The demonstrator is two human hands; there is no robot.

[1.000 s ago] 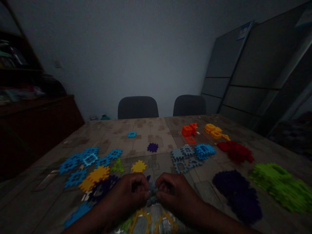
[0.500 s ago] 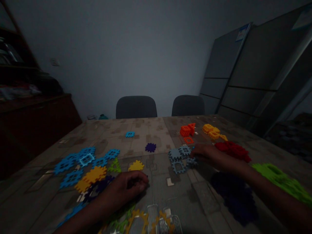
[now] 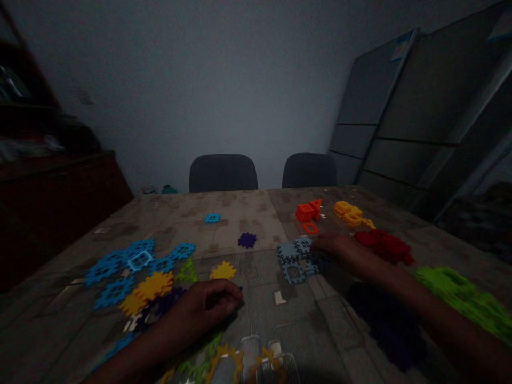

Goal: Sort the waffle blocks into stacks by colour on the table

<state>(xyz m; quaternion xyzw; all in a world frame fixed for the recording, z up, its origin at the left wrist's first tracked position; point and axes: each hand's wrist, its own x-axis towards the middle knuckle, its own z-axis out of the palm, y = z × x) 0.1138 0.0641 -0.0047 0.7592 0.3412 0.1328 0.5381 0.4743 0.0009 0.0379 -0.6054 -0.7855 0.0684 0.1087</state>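
Left hand (image 3: 216,301): was half-curled near the yellow piece (image 3: 223,270); any hold was unclear.
Right hand (image 3: 333,245): was beside the grey pieces (image 3: 288,252) on the table (image 3: 256,213), openness and grip hidden.

The dim room looked like part of a home: a broad table (image 3: 244,208) with a patterned top, two dark chairs (image 3: 223,173) before a plain wall (image 3: 224,80), a reddish-brown cabinet (image 3: 60,197) below cluttered shelves (image 3: 28,106), and tall grey panelled units (image 3: 354,104) opposite
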